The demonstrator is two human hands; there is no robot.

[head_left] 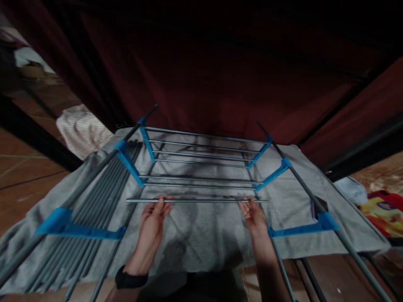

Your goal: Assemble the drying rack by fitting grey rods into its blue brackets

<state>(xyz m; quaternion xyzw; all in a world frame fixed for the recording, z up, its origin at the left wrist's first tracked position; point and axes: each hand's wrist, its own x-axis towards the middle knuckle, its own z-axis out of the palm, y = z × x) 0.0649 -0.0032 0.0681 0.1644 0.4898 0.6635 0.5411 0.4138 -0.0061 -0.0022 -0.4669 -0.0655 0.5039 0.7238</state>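
A partly built rack of grey metal rods and blue plastic connectors [129, 165] stands in front of me over a grey cloth [195, 235]. Both my hands hold one loose metal rod [198, 201] level across the frame. My left hand [153, 220] grips it near its left end. My right hand [253, 214] pinches it near its right end. Several rods are fixed between the blue connectors just beyond it.
A bundle of grey rods [94, 209] lies on the cloth at the left. A striped cloth [82, 130] sits further left on the floor. Colourful packaging [382, 214] lies at the right. A dark red drape [220, 75] hangs behind the rack.
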